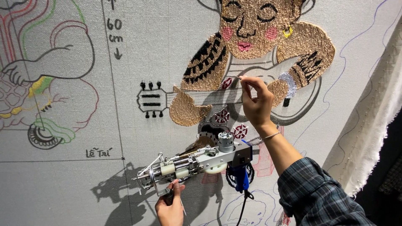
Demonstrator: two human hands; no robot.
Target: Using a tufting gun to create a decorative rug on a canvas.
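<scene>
Two hands raised: left (pixel 169 205) grasping tufting gun (pixel 197 161), right (pixel 256 102) pinching yarn (pixel 240 78)

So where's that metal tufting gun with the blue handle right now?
In the head view, the metal tufting gun with the blue handle sits low and centre against the grey cloth, its front end gripped by the left hand, below the stitched guitar player.

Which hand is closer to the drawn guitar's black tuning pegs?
Left. The left hand is below the tuning pegs, holding the tufting gun's front. The right hand is farther away, off to their right, pinching a thread.
</scene>
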